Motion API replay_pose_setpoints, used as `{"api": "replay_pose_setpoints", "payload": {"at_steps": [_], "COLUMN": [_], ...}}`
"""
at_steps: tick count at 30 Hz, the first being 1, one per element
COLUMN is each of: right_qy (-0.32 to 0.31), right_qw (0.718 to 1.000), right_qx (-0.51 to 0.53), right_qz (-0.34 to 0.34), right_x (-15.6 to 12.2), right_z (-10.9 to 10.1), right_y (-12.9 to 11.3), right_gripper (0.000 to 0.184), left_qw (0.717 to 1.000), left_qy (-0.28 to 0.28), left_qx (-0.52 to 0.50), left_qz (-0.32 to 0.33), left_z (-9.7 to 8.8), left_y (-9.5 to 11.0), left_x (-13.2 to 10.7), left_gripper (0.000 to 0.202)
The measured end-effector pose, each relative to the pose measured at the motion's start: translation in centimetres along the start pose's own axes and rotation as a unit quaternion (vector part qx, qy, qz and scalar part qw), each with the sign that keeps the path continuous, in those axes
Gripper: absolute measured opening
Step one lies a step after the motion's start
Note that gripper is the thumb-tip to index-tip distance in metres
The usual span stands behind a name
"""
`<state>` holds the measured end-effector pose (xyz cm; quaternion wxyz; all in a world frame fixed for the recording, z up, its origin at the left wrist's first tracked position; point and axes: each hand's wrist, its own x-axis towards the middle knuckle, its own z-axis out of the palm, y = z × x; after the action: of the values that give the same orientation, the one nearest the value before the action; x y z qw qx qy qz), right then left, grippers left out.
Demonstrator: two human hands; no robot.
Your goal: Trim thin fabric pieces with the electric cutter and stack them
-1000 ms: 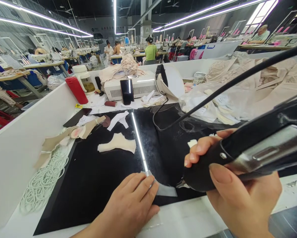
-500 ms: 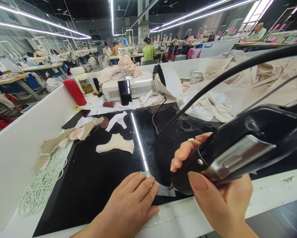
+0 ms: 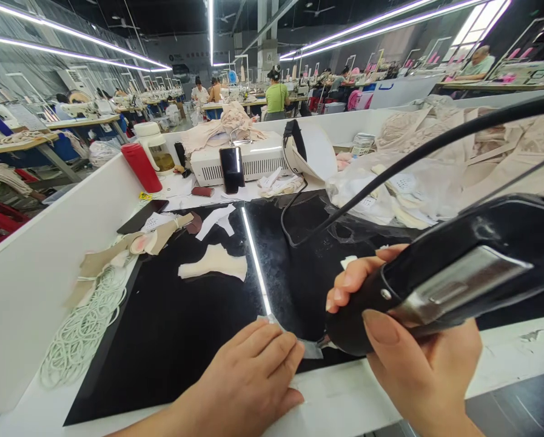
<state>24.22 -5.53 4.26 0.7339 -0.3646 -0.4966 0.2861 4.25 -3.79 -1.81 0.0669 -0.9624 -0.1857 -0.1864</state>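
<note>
Low on the black mat [image 3: 176, 340], my left hand [image 3: 248, 376] presses down a translucent grey piece [image 3: 312, 349] with its fingers held together. Most of that piece is hidden under the hand. My right hand [image 3: 417, 364] is wrapped round a black corded hand tool [image 3: 453, 279] with a metal plate on its side. Its narrow tip points left and down at the right end of the grey piece; whether they touch I cannot tell. Farther back lie a cream fabric piece [image 3: 214, 262] and a white cutout piece [image 3: 214, 221].
A thick black cable [image 3: 417, 164] arches across the right side. Pale cord [image 3: 83, 340] is heaped at left. Behind the mat stand a phone [image 3: 231, 170], a vented white box [image 3: 262, 162], a red bottle [image 3: 141, 168] and plastic-bagged pieces [image 3: 390, 188]. People work at distant machines.
My left hand has slid right along the grey piece, covering more of it. The tool in my right hand has also shifted right, toward the piece's end. The view has tilted slightly.
</note>
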Motion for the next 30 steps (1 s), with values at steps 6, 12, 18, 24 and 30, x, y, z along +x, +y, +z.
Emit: {"api": "replay_pose_setpoints", "payload": {"at_steps": [6, 12, 18, 24, 30], "right_qy": [0.017, 0.035, 0.029, 0.034, 0.016], "right_qw": [1.0, 0.999, 1.0, 0.999, 1.0], "right_qx": [-0.004, -0.011, 0.001, -0.009, 0.009], "right_qz": [0.006, 0.01, 0.007, 0.01, 0.019], "right_x": [0.22, 0.5, 0.2, 0.41, 0.08], "right_z": [-0.03, -0.02, 0.11, 0.2, -0.31], "right_y": [0.03, -0.23, -0.1, -0.13, -0.9], "right_gripper": [0.04, 0.042, 0.039, 0.034, 0.035], "left_qw": [1.0, 0.999, 0.999, 0.998, 0.999], "left_qy": [-0.001, 0.016, 0.028, 0.04, 0.03], "left_qx": [-0.019, -0.02, -0.028, -0.028, -0.022], "left_qz": [-0.018, -0.023, -0.029, -0.029, -0.028], "left_z": [0.38, 0.49, 0.55, 0.75, 0.95], "left_y": [0.64, 0.74, 0.88, 0.98, 1.07], "left_x": [0.99, 0.71, 0.59, 0.54, 0.42], "left_gripper": [0.045, 0.042, 0.037, 0.034, 0.036]}}
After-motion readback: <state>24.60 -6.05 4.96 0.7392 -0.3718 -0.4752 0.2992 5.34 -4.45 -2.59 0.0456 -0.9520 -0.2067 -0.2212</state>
